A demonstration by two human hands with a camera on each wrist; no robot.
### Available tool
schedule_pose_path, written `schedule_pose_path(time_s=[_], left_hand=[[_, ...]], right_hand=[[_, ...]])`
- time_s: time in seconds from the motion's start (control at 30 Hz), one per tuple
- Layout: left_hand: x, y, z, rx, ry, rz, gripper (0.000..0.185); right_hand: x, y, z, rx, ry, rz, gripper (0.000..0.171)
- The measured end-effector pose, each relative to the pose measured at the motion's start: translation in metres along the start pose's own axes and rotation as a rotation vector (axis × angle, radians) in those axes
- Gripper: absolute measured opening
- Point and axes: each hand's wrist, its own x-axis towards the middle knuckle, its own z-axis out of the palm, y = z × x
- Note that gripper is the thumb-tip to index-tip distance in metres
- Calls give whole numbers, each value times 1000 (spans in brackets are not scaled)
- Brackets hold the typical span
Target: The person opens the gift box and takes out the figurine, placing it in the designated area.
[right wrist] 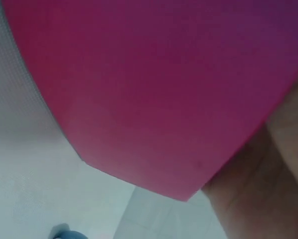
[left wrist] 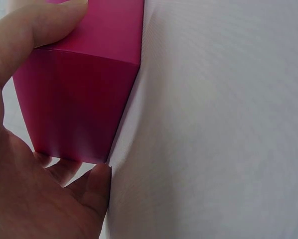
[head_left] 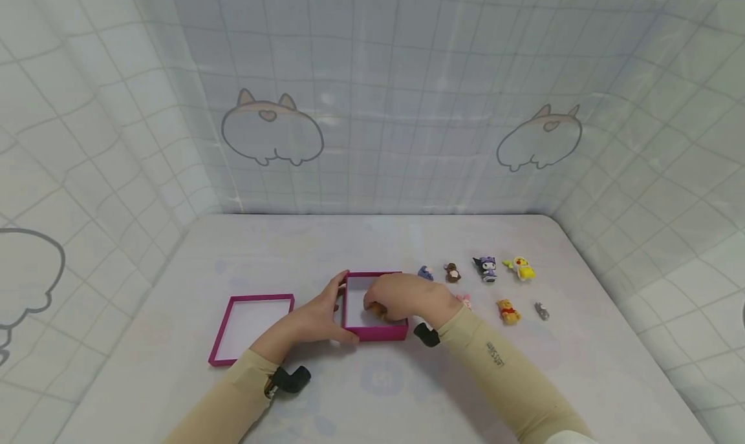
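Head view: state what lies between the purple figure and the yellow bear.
Nothing: in the head view, bare table separates the purple figure from the yellow bear.

Bright even light, blurred wrist close-ups

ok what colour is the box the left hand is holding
Magenta pink outside, white inside. The box in the left hand shows best in the head view.

Magenta box (head_left: 375, 331) with white inside, between both hands; matching magenta lid (head_left: 251, 327) with white inside, left of the left hand (head_left: 317, 318). Right of the right hand (head_left: 407, 298): yellow figures (head_left: 522, 267), a purple-and-black figure (head_left: 486, 268), a brown one (head_left: 451, 273). Sleeves (head_left: 500, 366) beige; table cover (head_left: 582, 366) pale with a faint grid.
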Motion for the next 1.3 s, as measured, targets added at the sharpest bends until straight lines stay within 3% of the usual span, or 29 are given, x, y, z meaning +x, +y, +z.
schedule_pose_path(time_s=[0.43,0.8,1.07,1.3], left_hand=[[0,3,0,29,4,-16,137],[2,1,2,0,-6,-48,136],[2,2,1,-8,-6,-58,137],[2,2,1,-9,1,-54,138]], right_hand=[[-18,15,-6,276,216,-42,16],[-49,31,-1,443,435,-1,32],[-72,46,6,497,503,62,46],[-88,56,15,536,498,144,40]])
